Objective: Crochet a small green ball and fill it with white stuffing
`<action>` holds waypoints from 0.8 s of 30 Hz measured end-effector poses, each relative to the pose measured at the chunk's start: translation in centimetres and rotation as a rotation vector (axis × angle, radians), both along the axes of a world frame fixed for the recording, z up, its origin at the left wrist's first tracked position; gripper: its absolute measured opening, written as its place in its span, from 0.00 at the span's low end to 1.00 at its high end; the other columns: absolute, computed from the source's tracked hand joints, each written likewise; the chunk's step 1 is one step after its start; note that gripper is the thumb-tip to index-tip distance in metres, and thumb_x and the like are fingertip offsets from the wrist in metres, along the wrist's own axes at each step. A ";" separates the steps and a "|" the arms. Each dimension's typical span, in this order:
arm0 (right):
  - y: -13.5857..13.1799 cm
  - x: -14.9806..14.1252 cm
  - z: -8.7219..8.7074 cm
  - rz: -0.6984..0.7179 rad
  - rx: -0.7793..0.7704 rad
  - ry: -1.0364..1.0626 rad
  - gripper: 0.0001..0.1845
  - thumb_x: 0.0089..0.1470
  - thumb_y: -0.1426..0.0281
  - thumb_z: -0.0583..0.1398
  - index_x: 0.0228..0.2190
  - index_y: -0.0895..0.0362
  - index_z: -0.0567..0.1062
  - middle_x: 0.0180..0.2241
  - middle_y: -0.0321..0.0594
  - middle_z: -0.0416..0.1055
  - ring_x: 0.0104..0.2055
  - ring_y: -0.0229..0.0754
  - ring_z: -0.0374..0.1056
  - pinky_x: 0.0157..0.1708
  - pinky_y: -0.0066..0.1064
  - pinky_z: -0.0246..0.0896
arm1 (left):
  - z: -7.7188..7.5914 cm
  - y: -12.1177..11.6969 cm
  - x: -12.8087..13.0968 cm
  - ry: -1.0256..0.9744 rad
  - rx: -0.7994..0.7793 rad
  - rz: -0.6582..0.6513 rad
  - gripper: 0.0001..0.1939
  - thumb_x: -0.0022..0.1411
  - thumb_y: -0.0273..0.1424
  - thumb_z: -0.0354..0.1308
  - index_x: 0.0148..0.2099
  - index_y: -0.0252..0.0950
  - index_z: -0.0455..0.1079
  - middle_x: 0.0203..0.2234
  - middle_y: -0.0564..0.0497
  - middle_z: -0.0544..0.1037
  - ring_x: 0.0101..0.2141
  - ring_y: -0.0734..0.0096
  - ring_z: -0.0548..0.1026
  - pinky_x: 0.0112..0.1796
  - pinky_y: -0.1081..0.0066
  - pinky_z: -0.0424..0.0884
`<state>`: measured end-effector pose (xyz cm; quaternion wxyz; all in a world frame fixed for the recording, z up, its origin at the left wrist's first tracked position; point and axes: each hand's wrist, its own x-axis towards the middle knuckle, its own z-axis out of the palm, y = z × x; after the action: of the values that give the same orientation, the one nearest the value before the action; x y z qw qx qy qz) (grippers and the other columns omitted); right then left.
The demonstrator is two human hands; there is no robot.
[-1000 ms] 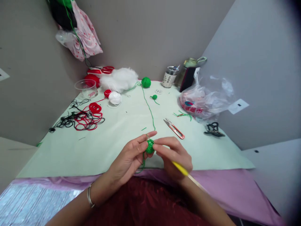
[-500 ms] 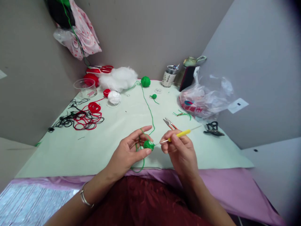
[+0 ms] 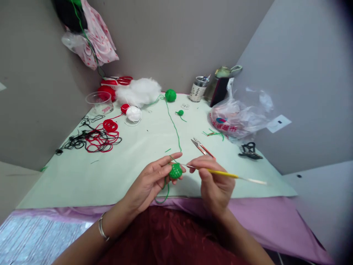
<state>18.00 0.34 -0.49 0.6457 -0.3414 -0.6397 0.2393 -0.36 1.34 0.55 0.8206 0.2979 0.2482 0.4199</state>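
My left hand (image 3: 153,180) pinches a small green crocheted ball (image 3: 175,171) between thumb and fingers, just above the table's near edge. My right hand (image 3: 212,180) grips a yellow-handled crochet hook (image 3: 220,173), its metal tip at the top of the ball and its handle pointing right. A green yarn strand (image 3: 174,127) runs from the work across the pale green table (image 3: 82,173) to a green yarn ball (image 3: 170,95) at the back. A loop of green yarn hangs below my left hand.
Thread snips (image 3: 202,146) lie just beyond my right hand. Tangled red and black yarn (image 3: 93,136) sits at the left, white stuffing (image 3: 139,92) and a plastic cup (image 3: 99,103) at the back, a plastic bag (image 3: 238,114) and a black clip (image 3: 249,151) at the right.
My right hand has turned the hook, so the handle now points right and level rather than up to the right. The green ball has rolled slightly in my left fingers.
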 end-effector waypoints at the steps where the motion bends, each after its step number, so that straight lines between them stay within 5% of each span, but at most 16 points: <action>1: 0.1 0.2 0.3 0.023 -0.053 0.078 0.10 0.66 0.72 0.61 0.42 0.50 0.83 0.33 0.38 0.79 0.33 0.41 0.71 0.35 0.35 0.68 | 0.1 0.1 -0.2 -0.008 0.011 -0.010 0.24 0.64 0.36 0.68 0.60 0.35 0.78 0.39 0.45 0.82 0.37 0.72 0.76 0.37 0.75 0.68; 5: 0.4 0.4 0.8 0.187 -0.264 0.325 0.09 0.65 0.66 0.62 0.35 0.52 0.83 0.29 0.37 0.76 0.28 0.38 0.68 0.28 0.31 0.65 | 0.0 0.2 -0.2 0.013 0.082 -0.037 0.22 0.63 0.37 0.68 0.58 0.35 0.79 0.37 0.47 0.80 0.37 0.71 0.77 0.41 0.73 0.70; 12: -0.1 -0.6 0.2 0.167 -0.177 0.030 0.09 0.65 0.71 0.63 0.42 0.49 0.84 0.39 0.38 0.82 0.44 0.42 0.75 0.46 0.36 0.68 | -0.8 0.1 0.2 0.274 0.248 0.088 0.29 0.53 0.30 0.77 0.58 0.45 0.79 0.37 0.53 0.78 0.42 0.70 0.75 0.48 0.69 0.68; 19: 0.6 0.1 -0.4 0.346 -0.402 0.304 0.09 0.67 0.63 0.61 0.38 0.50 0.82 0.35 0.35 0.80 0.35 0.37 0.72 0.38 0.30 0.67 | 0.2 0.2 0.0 0.472 0.461 0.188 0.29 0.50 0.27 0.77 0.56 0.45 0.80 0.36 0.54 0.73 0.41 0.69 0.73 0.48 0.67 0.67; 24: 1.0 0.5 0.1 0.412 -0.444 0.288 0.11 0.69 0.62 0.59 0.38 0.51 0.81 0.34 0.36 0.80 0.36 0.38 0.73 0.38 0.30 0.68 | 0.2 0.1 -0.1 0.542 0.519 0.189 0.29 0.50 0.26 0.76 0.55 0.47 0.81 0.35 0.54 0.72 0.39 0.70 0.71 0.45 0.67 0.67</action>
<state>18.54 1.37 -0.42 0.5772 -0.3000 -0.5298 0.5442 -0.50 1.48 0.75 0.5804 0.5717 0.3679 0.4483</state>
